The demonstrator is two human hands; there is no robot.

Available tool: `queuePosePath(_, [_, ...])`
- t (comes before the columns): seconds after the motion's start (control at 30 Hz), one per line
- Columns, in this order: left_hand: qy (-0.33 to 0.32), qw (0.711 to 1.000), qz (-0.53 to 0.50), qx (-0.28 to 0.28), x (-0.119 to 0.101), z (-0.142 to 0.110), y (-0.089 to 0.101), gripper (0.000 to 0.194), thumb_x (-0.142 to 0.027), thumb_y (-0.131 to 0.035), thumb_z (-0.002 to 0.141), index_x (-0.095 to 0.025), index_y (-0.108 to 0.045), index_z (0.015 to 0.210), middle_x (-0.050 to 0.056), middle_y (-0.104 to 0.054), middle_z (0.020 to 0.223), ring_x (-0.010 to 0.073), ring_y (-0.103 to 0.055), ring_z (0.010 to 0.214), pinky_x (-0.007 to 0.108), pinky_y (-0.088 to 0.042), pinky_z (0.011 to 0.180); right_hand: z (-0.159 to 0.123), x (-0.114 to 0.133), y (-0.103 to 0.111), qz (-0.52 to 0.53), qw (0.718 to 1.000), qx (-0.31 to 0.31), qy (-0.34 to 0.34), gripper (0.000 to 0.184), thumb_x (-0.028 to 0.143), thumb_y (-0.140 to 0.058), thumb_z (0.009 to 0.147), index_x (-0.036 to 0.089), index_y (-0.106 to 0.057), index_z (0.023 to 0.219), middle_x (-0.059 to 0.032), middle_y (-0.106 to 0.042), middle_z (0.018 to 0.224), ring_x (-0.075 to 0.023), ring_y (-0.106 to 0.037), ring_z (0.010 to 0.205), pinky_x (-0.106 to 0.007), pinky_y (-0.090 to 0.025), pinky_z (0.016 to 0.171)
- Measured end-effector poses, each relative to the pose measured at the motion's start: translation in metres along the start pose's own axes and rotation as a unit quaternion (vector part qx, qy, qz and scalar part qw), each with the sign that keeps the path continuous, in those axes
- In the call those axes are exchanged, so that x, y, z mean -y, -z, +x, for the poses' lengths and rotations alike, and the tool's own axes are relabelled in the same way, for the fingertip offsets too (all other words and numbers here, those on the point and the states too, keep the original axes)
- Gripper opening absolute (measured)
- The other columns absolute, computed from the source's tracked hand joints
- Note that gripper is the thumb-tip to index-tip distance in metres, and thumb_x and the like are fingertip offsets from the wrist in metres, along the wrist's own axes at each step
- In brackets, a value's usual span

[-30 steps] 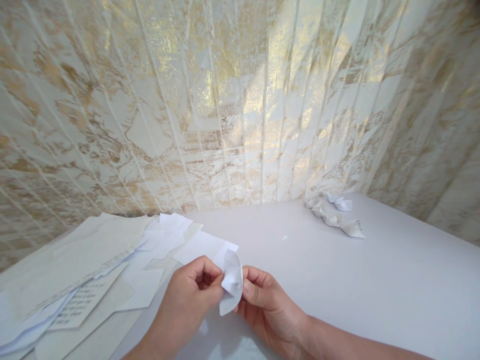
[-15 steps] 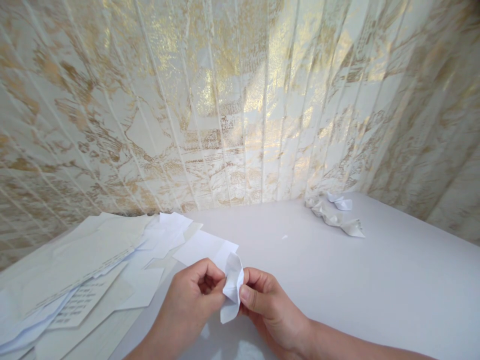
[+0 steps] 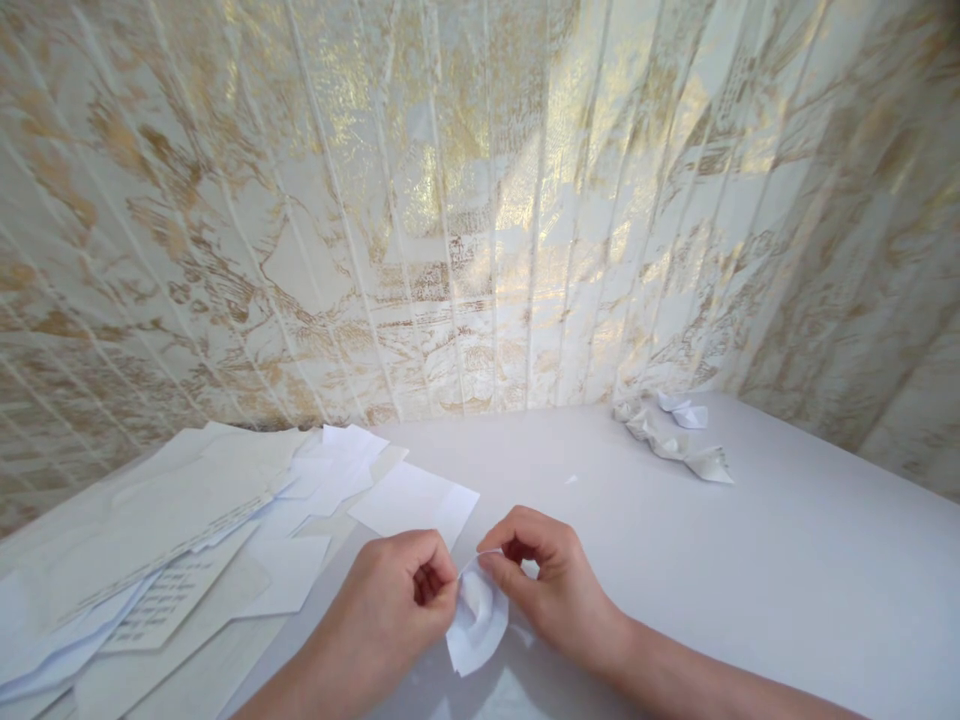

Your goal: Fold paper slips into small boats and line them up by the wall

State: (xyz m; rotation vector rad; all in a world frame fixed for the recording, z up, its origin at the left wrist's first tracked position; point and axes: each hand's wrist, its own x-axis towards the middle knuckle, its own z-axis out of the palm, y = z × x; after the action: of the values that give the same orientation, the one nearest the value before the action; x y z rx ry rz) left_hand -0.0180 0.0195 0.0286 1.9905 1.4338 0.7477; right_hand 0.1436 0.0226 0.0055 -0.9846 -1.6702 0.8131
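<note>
Between my two hands hangs a small folded piece of white paper [image 3: 478,625], its lower edges flared out and its middle creased. My left hand [image 3: 409,605] pinches it at the left edge, fingers curled in. My right hand [image 3: 544,585] grips the top right edge between thumb and forefinger. Just behind my hands lies a flat white sheet [image 3: 420,497] on the white table [image 3: 750,590]. The tips of my left fingers are partly hidden behind the thumb.
A spread pile of paper sheets [image 3: 180,500], some printed, covers the table's left side. At the back right lie a crumpled greyish paper strip [image 3: 671,445] and small folded white papers [image 3: 686,412]. A tiny scrap [image 3: 571,479] sits mid-table. A gold-patterned curtain [image 3: 480,250] hangs behind.
My right hand has shifted from the paper's right side up to its top edge. The paper has turned, its folded middle now facing me and its lower part spread wider.
</note>
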Motion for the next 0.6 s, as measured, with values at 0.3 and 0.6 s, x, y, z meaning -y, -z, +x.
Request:
queuePosePath(0.3, [-0.003, 1.0, 0.007, 0.011, 0.006, 0.002, 0.0, 0.012, -0.017, -0.045, 0.06, -0.019, -0.046, 0.049, -0.007, -0.043, 0.045, 0.0099, -0.04, 0.044, 0.019, -0.029, 0.044, -0.003, 0.006, 0.01, -0.268, 0.928, 0.108, 0.237, 0.022, 0.011, -0.039, 0.078, 0.016, -0.061, 0.078, -0.005, -0.054, 0.062, -0.0153, -0.046, 0.057, -0.024, -0.035, 0.052])
queuePosePath(0.6, [0.022, 0.995, -0.066, 0.066, -0.002, 0.021, -0.011, 0.011, -0.023, -0.049, 0.058, -0.018, -0.047, 0.048, -0.007, -0.04, 0.044, 0.0108, -0.038, 0.045, 0.02, -0.029, 0.045, -0.002, 0.0, 0.019, -0.251, 0.95, 0.08, 0.169, 0.028, 0.004, -0.042, 0.067, 0.016, -0.063, 0.082, -0.0043, -0.059, 0.07, -0.0141, -0.054, 0.062, -0.019, -0.041, 0.055])
